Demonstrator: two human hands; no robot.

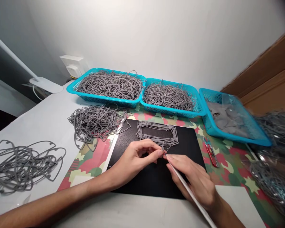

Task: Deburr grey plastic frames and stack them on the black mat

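My left hand (pixel 142 155) is closed, thumb and fingertips pinching a small grey rubbery piece (pixel 165 148) over the black mat (pixel 142 186). Close beside it, my right hand (pixel 194 177) is closed around a long, thin white stick-like tool (pixel 192 198). The tool's upper end meets the left fingertips; its tip is too small to make out. Just beyond both hands, several grey rectangular gasket frames (pixel 156 139) lie stacked on the mat. How far the pinched piece extends is hidden by the fingers.
Tangled grey gaskets lie in a pile (pixel 97 122) and a looser heap (pixel 26 167) leftward. Behind stand blue baskets (pixel 104 99), (pixel 173 111) of gaskets and another basket (pixel 237 137) with grey pieces. Red-handled cutters (pixel 211 153) lie right, near bagged parts (pixel 273 180).
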